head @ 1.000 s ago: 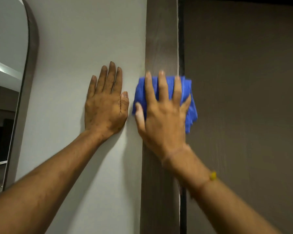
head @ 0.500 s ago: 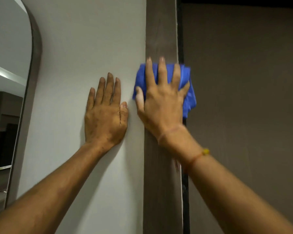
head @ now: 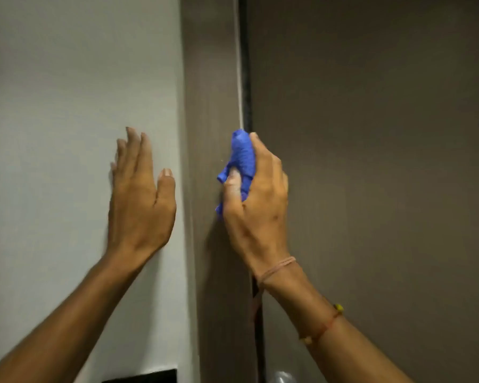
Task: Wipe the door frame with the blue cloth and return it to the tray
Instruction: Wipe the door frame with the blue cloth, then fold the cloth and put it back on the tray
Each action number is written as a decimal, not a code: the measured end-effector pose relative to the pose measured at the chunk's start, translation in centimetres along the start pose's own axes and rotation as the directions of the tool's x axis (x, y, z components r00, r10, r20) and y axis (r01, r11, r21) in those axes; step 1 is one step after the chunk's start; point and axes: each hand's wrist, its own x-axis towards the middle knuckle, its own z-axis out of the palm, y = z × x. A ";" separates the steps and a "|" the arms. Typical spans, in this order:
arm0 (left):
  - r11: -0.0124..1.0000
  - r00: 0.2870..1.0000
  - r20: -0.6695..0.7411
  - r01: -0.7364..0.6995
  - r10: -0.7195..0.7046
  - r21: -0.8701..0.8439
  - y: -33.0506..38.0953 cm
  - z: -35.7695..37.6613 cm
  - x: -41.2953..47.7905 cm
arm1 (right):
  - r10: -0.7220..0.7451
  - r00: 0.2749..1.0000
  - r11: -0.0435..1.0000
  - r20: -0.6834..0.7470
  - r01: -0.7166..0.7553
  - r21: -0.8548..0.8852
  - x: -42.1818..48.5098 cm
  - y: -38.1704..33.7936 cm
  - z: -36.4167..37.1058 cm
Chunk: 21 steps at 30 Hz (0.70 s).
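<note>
— Where is the blue cloth point(head: 242, 158) being held?
— It is being bunched into a crumpled wad, clamped in the right hand point(head: 256, 205), against the brown wood-grain door frame point(head: 210, 78).
— And the left hand point(head: 140, 200)?
— Its grip is spread, fingers apart, being held flat at the smooth pale wall point(head: 80, 106).

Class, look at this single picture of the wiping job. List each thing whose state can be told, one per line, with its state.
blue cloth: bunched up, gripped in the right hand, at the frame's edge.
right hand: closed around the cloth.
left hand: open, fingers extended, at the white wall.
door frame: upright, partly covered by cloth.
door: shut against the frame.
</note>
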 end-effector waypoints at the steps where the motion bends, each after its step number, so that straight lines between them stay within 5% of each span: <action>1: 0.992 0.999 -0.022 0.022 -0.025 -0.124 1.6 -0.1 -2.4 | 0.112 0.993 0.986 -0.041 -0.106 0.130 -0.7 0.4 -1.4; 3: 0.921 0.994 0.039 0.112 -0.105 -0.374 5.5 0.3 -8.1 | 0.222 0.975 0.952 -0.029 -0.210 0.222 -3.7 1.7 -5.8; 5: 0.725 0.930 0.328 0.340 -0.165 -0.599 9.3 0.9 -13.1 | 0.143 0.989 0.987 -0.039 -0.140 0.073 -8.2 2.7 -10.7; 8: 0.540 0.663 0.749 0.633 -0.008 -0.555 14.7 3.9 -20.1 | 0.077 0.994 0.962 0.080 -0.053 -0.267 -15.1 4.6 -18.6; 11: 0.578 0.418 0.898 0.703 0.135 -0.414 20.0 6.9 -25.9 | 0.372 0.921 0.837 0.117 -0.279 -0.471 -20.2 6.0 -27.0; 16: 0.515 -0.022 0.886 0.821 0.462 -0.248 31.5 10.4 -36.1 | 0.782 0.610 0.449 -0.129 -0.694 -0.563 -27.5 4.8 -44.7; 19: 0.531 -0.210 0.787 0.830 0.580 -0.169 40.1 11.0 -42.8 | 0.931 0.245 0.214 -0.270 -0.967 -0.138 -32.5 2.7 -55.8; 21: 0.556 -0.280 0.740 0.818 0.612 -0.150 44.7 11.6 -47.3 | 0.948 0.091 0.180 -0.306 -0.943 0.278 -36.1 2.0 -60.8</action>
